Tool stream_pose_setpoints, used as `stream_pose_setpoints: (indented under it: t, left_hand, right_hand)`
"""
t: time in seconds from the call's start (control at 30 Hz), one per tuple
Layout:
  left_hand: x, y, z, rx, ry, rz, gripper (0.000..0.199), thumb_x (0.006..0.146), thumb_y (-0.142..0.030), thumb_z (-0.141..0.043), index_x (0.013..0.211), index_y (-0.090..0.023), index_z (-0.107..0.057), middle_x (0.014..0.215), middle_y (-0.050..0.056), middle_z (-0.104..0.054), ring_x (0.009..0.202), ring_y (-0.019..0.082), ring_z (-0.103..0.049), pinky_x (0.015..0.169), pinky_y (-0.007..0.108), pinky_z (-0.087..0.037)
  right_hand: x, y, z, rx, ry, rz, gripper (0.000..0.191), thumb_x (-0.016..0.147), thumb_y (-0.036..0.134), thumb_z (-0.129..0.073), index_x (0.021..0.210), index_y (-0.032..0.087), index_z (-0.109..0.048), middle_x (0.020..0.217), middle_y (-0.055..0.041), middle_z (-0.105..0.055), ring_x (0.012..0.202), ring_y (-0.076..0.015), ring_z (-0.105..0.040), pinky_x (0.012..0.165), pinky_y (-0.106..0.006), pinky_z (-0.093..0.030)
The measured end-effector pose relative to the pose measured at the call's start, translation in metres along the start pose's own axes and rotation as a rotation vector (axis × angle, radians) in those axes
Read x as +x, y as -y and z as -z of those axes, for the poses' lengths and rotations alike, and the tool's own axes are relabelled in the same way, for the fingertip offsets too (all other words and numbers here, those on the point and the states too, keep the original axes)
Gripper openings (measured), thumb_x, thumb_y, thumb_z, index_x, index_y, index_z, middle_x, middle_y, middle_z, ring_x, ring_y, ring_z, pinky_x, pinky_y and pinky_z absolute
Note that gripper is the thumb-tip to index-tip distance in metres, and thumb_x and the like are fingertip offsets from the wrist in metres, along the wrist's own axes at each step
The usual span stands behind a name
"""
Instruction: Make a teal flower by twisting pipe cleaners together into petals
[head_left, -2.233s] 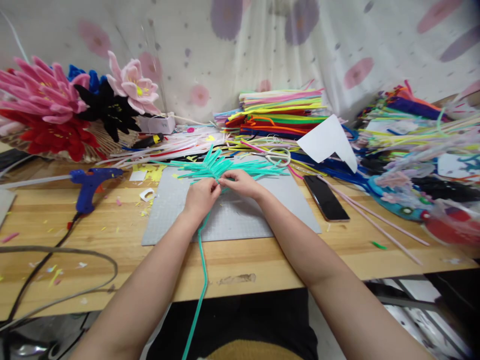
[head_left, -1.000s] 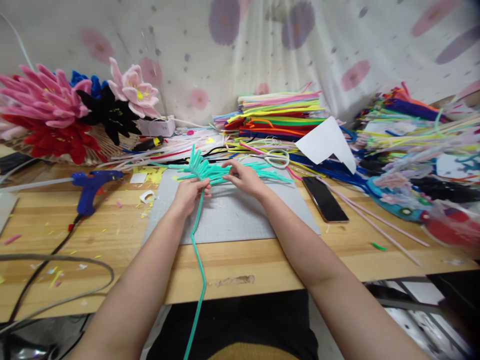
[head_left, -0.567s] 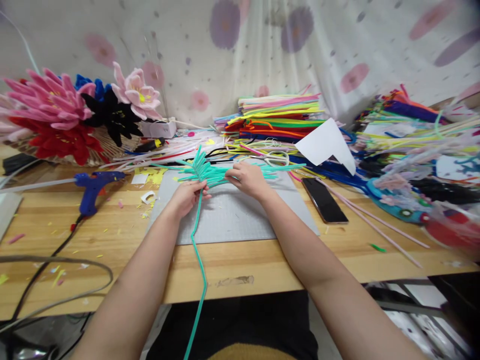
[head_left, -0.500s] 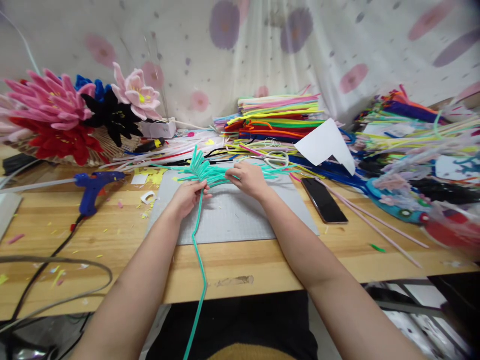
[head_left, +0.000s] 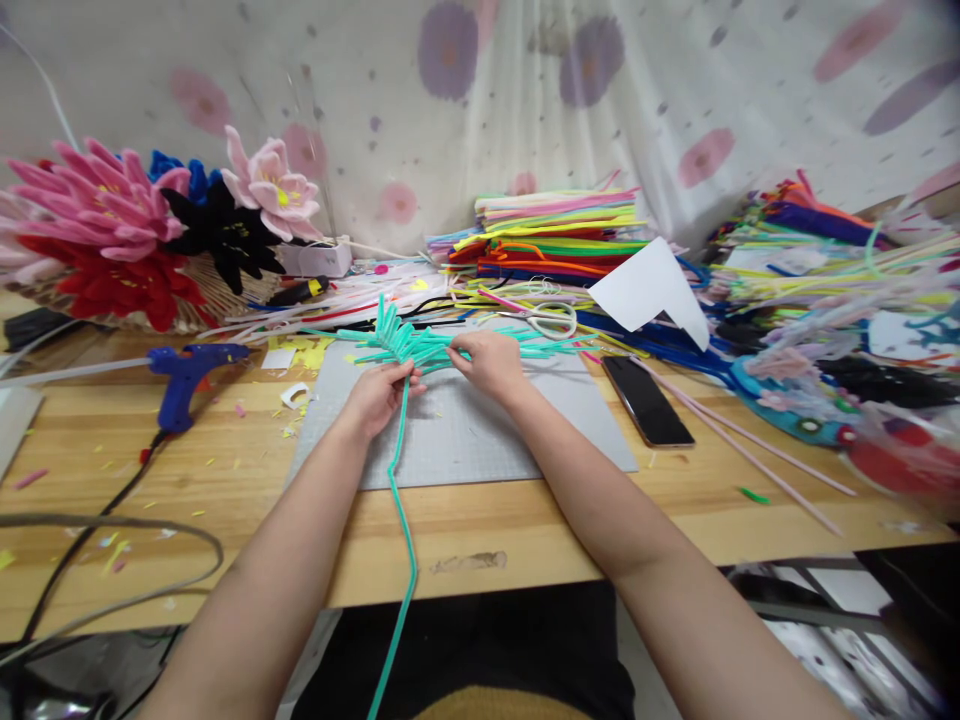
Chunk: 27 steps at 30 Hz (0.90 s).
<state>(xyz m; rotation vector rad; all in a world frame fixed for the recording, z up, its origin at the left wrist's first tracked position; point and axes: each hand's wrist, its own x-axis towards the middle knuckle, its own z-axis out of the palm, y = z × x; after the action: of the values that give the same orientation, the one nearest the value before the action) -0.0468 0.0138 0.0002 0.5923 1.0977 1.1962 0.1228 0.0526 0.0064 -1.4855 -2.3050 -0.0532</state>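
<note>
A bundle of teal pipe cleaners (head_left: 394, 338) fans out above a grey mat (head_left: 480, 440). At the bundle's lower edge my left hand (head_left: 381, 398) is closed in a pinch on it. One long teal stem (head_left: 403, 540) hangs from that pinch, bent partway, past the table's front edge. My right hand (head_left: 486, 362) is closed on the right part of the bundle, its fingertips on the strands. The exact strand between those fingertips is too small to tell.
A blue glue gun (head_left: 180, 390) with a cord lies at left, fuzzy flowers (head_left: 112, 210) behind it. Coloured pipe cleaners (head_left: 555, 235) are piled at the back near scissors (head_left: 555, 320). A phone (head_left: 649, 402) lies right of the mat.
My right hand has shifted slightly left and turned a little. The long stem's bend has moved slightly right. My left hand keeps its pinch.
</note>
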Motion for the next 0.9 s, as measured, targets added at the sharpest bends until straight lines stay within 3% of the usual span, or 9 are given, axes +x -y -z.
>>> stream_pose_setpoints:
  t: [0.13, 0.33, 0.5, 0.6, 0.7, 0.9]
  left_hand:
    - [-0.001, 0.007, -0.008, -0.055, -0.022, -0.013, 0.022, 0.080, -0.005, -0.053, 0.060, -0.007, -0.061, 0.061, 0.004, -0.061, 0.052, 0.006, -0.056, 0.056, 0.019, -0.054]
    - [-0.002, 0.018, -0.020, -0.158, -0.151, -0.086, 0.023, 0.081, -0.006, -0.055, 0.058, -0.007, -0.060, 0.058, 0.003, -0.061, 0.053, 0.006, -0.057, 0.062, 0.021, -0.054]
    - [-0.004, 0.020, -0.024, -0.174, -0.119, -0.030, 0.019, 0.082, -0.008, -0.055, 0.063, -0.007, -0.061, 0.061, 0.003, -0.062, 0.054, 0.006, -0.058, 0.063, 0.022, -0.055]
    - [-0.001, 0.015, -0.019, -0.249, -0.140, -0.038, 0.020, 0.083, -0.008, -0.053, 0.065, -0.008, -0.060, 0.060, 0.003, -0.062, 0.054, 0.006, -0.059, 0.061, 0.020, -0.054]
    - [0.003, 0.005, -0.009, -0.356, -0.197, -0.094, 0.022, 0.086, -0.008, -0.048, 0.067, -0.009, -0.059, 0.059, 0.001, -0.060, 0.053, 0.006, -0.058, 0.059, 0.018, -0.052]
    - [0.010, -0.009, 0.008, -0.457, -0.282, -0.179, 0.020, 0.087, -0.010, -0.047, 0.072, -0.009, -0.060, 0.059, 0.000, -0.059, 0.052, 0.004, -0.058, 0.058, 0.016, -0.051]
  right_hand:
    - [-0.001, 0.006, -0.004, -0.077, -0.045, -0.069, 0.028, 0.088, 0.034, -0.043, 0.086, 0.021, -0.067, 0.086, -0.0060, -0.070, 0.080, -0.0188, -0.059, 0.059, -0.027, -0.026]
    - [-0.002, 0.019, -0.012, -0.138, -0.086, -0.135, 0.030, 0.089, 0.029, -0.039, 0.082, 0.018, -0.066, 0.080, -0.0086, -0.069, 0.076, -0.0191, -0.059, 0.059, -0.029, -0.025]
    - [-0.001, 0.018, -0.015, -0.117, -0.116, -0.169, 0.032, 0.092, 0.031, -0.035, 0.087, 0.019, -0.064, 0.087, -0.0086, -0.069, 0.082, -0.0203, -0.057, 0.064, -0.029, -0.028]
    - [0.000, 0.005, -0.010, -0.058, -0.129, -0.094, 0.035, 0.091, 0.041, -0.037, 0.103, 0.019, -0.062, 0.098, -0.0094, -0.068, 0.092, -0.0216, -0.056, 0.069, -0.029, -0.032]
    - [0.000, -0.018, -0.001, -0.001, -0.017, -0.020, 0.043, 0.088, 0.048, -0.042, 0.116, 0.019, -0.057, 0.099, -0.0087, -0.068, 0.094, -0.0221, -0.057, 0.070, -0.028, -0.034]
    - [-0.003, -0.065, 0.011, -0.052, 0.233, -0.270, 0.038, 0.089, 0.045, -0.038, 0.102, 0.021, -0.065, 0.097, -0.0094, -0.068, 0.091, -0.0236, -0.060, 0.069, -0.029, -0.039]
